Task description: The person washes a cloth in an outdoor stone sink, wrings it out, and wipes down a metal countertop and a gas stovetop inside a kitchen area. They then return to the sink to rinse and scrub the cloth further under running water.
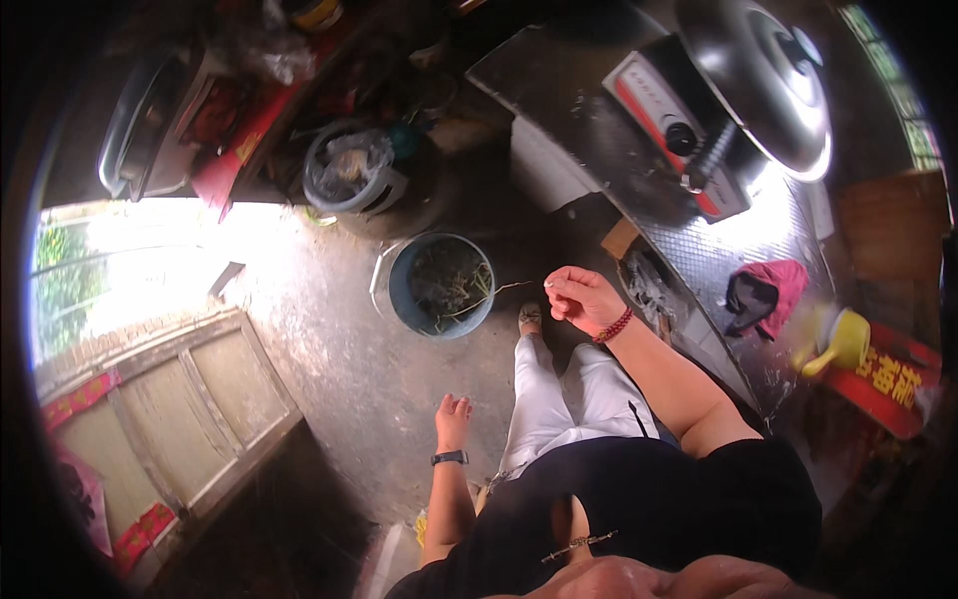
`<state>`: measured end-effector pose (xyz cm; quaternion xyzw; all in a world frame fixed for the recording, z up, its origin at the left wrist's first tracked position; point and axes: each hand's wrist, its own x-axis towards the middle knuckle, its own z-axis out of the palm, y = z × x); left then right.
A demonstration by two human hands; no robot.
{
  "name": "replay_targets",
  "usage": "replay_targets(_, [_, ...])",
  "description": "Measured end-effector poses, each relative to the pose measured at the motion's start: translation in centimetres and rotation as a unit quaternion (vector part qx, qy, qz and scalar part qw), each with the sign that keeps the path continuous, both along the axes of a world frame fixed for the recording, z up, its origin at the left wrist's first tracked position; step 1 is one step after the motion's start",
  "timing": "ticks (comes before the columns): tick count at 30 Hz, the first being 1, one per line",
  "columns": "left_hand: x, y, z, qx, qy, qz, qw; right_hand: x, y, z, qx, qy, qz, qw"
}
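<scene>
My right hand (584,296), with a red beaded bracelet at the wrist, is raised right of a blue-grey bucket (395,299). Its fingers are curled and the thumb lies near the forefinger. A small pale spot shows at the fingertips; whether it is a held thing or a nail is unclear. Plant scraps (468,288) lie inside the bucket, and one thin stalk (513,285) sticks out over the rim towards my right fingertips. My left hand (453,423), a dark watch on its wrist, hangs over the concrete floor, fingers loosely apart and holding nothing.
To the right, a counter (673,239) bears a gas stove (677,135), a large lidded metal pan (756,90), a pink cloth (786,292) and a yellow scoop (838,344). A pail holding plastic bags (352,165) stands beyond the bucket. A wooden door (179,404) is at left.
</scene>
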<state>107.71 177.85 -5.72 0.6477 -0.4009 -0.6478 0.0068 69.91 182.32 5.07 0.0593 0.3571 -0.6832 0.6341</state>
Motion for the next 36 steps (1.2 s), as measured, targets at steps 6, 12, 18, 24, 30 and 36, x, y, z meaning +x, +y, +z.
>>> replay_targets(6, [-7.0,-7.1,0.8,-0.065,0.082,-0.147,0.984,-7.8,14.9,7.6,0.074,0.195,-0.268,0.941])
replay_targets(12, [-16.6,-8.5,0.9,-0.159,0.054,-0.360,0.918,-0.9,37.9,6.7,0.488,0.323,0.022,0.811])
replay_targets(18, [-32.1,-6.9,7.0,-0.066,0.125,-0.229,0.963,-3.9,39.0,6.9,0.623,0.620,-0.119,0.461])
replay_targets(24, [-46.8,-4.2,7.3,0.068,0.185,0.015,0.980,-20.3,27.5,-0.7,0.625,0.676,-0.135,0.365])
replay_targets(30, [-52.7,0.9,8.0,-0.268,-0.092,0.078,0.956,-34.8,23.9,-1.4,0.465,0.760,-0.177,0.419])
replay_targets(36, [-52.6,1.0,8.9,-0.282,-0.156,0.072,0.944,-33.9,20.3,0.4,0.353,0.817,-0.108,0.443])
